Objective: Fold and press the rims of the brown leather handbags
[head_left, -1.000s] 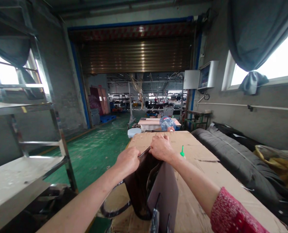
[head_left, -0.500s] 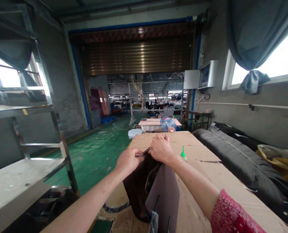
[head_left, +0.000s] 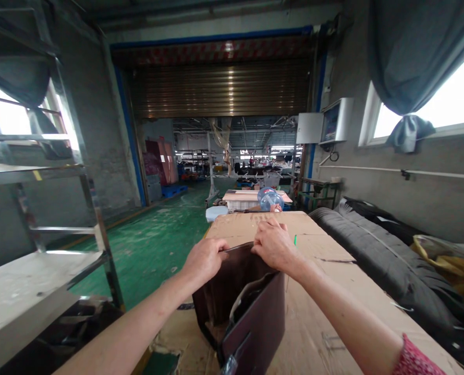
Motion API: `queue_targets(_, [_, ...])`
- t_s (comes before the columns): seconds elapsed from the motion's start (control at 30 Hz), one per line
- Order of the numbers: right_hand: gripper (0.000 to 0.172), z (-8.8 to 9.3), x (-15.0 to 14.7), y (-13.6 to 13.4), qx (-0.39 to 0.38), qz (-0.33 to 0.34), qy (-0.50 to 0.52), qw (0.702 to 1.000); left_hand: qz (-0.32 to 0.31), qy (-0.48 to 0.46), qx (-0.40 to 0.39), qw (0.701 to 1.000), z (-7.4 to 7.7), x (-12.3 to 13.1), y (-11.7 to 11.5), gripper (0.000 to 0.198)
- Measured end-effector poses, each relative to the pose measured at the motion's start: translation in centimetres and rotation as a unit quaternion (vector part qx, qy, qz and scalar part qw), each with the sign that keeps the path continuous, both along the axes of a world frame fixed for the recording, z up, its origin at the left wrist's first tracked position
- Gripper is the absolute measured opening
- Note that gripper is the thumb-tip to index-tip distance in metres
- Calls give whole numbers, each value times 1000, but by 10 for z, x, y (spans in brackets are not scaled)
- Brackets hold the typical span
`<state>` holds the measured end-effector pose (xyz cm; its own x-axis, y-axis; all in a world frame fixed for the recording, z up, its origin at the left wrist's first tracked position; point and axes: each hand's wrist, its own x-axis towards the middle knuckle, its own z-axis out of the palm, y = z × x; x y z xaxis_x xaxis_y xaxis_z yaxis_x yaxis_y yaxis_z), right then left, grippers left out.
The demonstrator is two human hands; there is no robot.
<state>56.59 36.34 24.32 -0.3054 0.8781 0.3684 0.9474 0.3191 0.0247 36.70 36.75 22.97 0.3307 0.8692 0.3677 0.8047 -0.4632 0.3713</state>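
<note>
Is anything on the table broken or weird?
Yes, the cardboard under the brown bag looks worn: a dark slit runs across its right side, and its near left edge looks ragged instead of straight. I can't see any spill.

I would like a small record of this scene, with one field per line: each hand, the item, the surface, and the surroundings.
Left hand: grips rim of item
Right hand: grips same rim, farther right
Item: dark brown bag, mouth open
Surface below: brown cardboard
Beyond cardboard: blue water bottle
Right side: long dark roll
Background: roller door, partly lowered
</note>
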Motion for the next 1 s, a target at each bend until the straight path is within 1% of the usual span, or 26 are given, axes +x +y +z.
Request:
queue_targets(0.1, [16, 0, 4, -4, 22, 23, 15, 999, -27, -39, -10, 999, -5, 0, -5, 13])
queue_targets(0.17, [16, -1, 6, -5, 21, 42, 17, 999, -23, -49, -18, 998, -6, 1, -10, 12])
queue_targets(0.33, [12, -3, 7, -6, 16, 18, 23, 999, -3, -29, -18, 999, -6, 2, -14, 9])
queue_targets(0.43, [11, -4, 5, -5, 21, 10, 9, 1000, 17, 15, -9, 1000, -4, 3, -13, 9])
queue_targets(0.57, [11, -4, 4, -3, 25, 15, -11, 1000, 46, 129, 35, 990, 2, 11, -10, 23])
queue_targets(0.63, [11, -4, 4, -3, 28, 16, -14, 999, 28, 139, 49, 989, 4, 18, -5, 25])
queue_targets(0.77, [11, -6, 6, -4, 27, 14, -27, 999, -37, 98, 41, 994, 3, 32, 9, 18])
queue_targets(0.87, [12, -7, 9, -3, 25, 23, -25, 999, -58, 87, 35, 994, 1, 35, 15, 17])
queue_targets(1.0, [10, -4, 12, -4, 9, 42, -25, 999, -70, 102, 47, 991, 3, 34, 13, 15])
